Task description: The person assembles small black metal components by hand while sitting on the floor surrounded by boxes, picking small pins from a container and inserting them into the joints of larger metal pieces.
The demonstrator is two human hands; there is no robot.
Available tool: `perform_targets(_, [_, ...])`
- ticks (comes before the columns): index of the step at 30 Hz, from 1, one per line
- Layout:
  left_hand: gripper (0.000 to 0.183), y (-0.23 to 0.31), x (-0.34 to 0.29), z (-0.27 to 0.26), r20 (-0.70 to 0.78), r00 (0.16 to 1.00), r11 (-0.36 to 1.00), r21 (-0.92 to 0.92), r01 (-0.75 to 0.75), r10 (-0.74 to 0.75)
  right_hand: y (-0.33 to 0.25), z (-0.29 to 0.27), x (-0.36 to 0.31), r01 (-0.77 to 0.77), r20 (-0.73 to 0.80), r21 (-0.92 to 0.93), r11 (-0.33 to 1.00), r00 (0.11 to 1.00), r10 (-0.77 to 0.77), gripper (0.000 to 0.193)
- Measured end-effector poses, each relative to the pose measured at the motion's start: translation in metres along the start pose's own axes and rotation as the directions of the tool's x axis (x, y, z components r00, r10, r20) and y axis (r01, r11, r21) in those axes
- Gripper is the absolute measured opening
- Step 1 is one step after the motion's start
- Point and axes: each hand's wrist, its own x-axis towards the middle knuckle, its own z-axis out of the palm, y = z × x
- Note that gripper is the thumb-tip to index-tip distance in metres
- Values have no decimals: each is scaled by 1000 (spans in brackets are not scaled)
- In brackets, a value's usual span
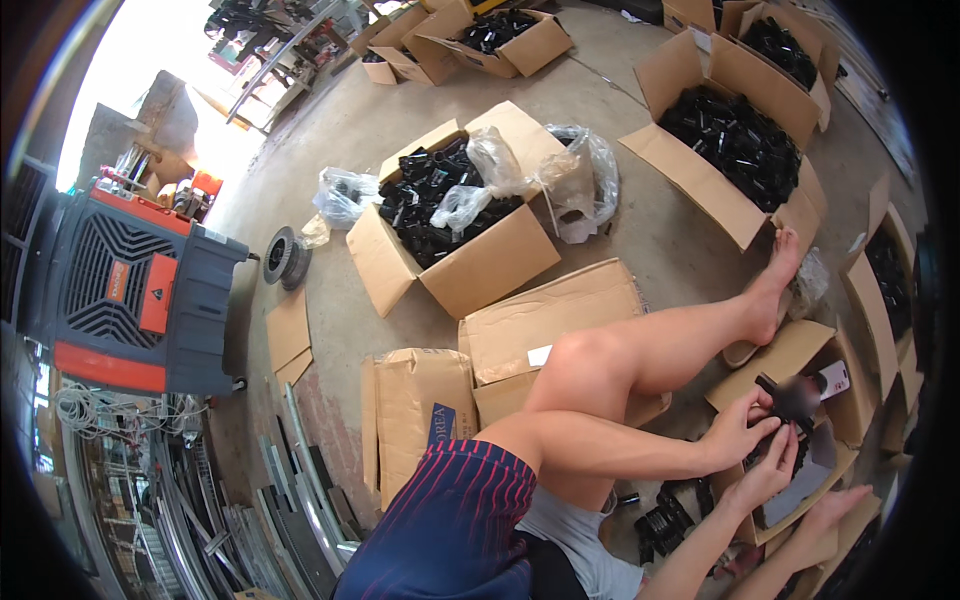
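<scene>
Both my hands are together at the lower right, over an open cardboard box [845,465]. My left hand [738,432] is closed, its fingertips pinching a small black part [766,384]. Just below it, my right hand [766,478] has its fingers closed at the same part's lower side. Blur covers the area beside the fingers, so the part's exact shape cannot be told. A white flat piece [834,379] shows beyond the fingers at the box's edge. Several black plastic pieces [665,520] lie on the floor beside my right forearm.
Cardboard boxes full of black parts stand at the centre [490,270] and upper right [690,190]. Closed cartons [550,305] lie by my knee. A grey-and-orange machine [140,290] stands left, with a wire spool [286,258] nearby and metal bars [290,500] below.
</scene>
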Motion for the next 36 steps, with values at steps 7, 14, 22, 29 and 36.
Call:
perform_targets(7, [24,27,-7,-3,-100,995,994,105,-12,22,-26,28,-9,6,-86,-124,992,996,-17,22])
perform_targets(14, [17,12,-5,15,-38,997,997,21,73,-72,-4,-4,6,-69,-44,98,993,996,74,21])
perform_targets(22, [19,11,-7,-6,-24,998,998,9,65,-65,12,4,-9,-33,-46,43,999,998,35,19])
perform_targets(29, [19,11,-9,0,18,994,989,104,106,-108,4,1,-11,26,-81,99,995,997,-18,23])
perform_targets(36, [19,13,-13,-6,13,998,983,172,57,-61,6,16,-14,-62,-187,121,991,979,84,22])
